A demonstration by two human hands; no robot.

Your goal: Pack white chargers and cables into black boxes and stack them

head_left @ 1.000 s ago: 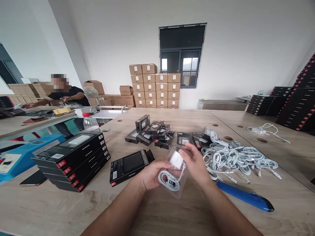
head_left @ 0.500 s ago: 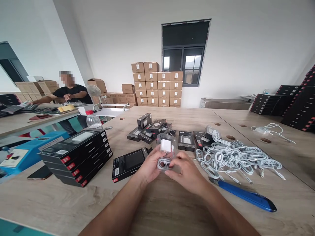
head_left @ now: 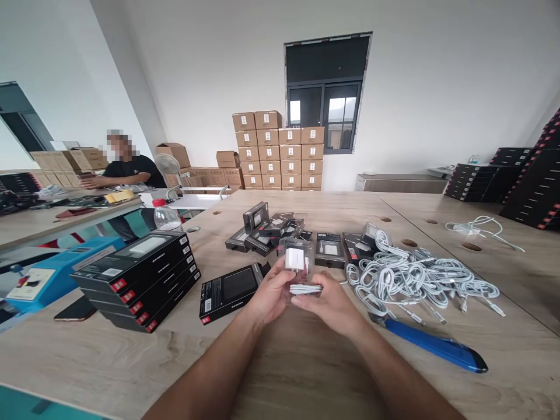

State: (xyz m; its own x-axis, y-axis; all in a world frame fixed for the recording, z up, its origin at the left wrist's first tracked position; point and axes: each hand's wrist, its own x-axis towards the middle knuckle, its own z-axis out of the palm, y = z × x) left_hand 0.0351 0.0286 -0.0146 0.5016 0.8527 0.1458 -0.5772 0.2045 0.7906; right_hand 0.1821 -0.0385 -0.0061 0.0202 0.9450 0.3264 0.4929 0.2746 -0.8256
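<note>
My left hand [head_left: 272, 294] grips a clear plastic tray [head_left: 308, 255] from its left side. A white charger [head_left: 296, 259] sits in the tray's upper part. Between the thumb and fingers of my right hand [head_left: 331, 300] is a coiled white cable [head_left: 305, 289], seen edge-on over the tray's lower part. Left of my left hand lies a black box [head_left: 230, 291] with a dark window and an open end flap. A large heap of coiled cables [head_left: 406, 280] spreads to the right of my right hand.
A stack of black boxes [head_left: 140, 280] stands at the left, near a blue machine [head_left: 56, 274] and a red-capped bottle [head_left: 165, 216]. More packaged boxes [head_left: 271, 226] lie behind my hands. A blue cutter [head_left: 435, 345] lies at the right. A person [head_left: 126, 166] sits at another table.
The coiled cable has tipped from lying flat in the tray to edge-on in my right hand's fingers. The person at the far left has drawn their arms in.
</note>
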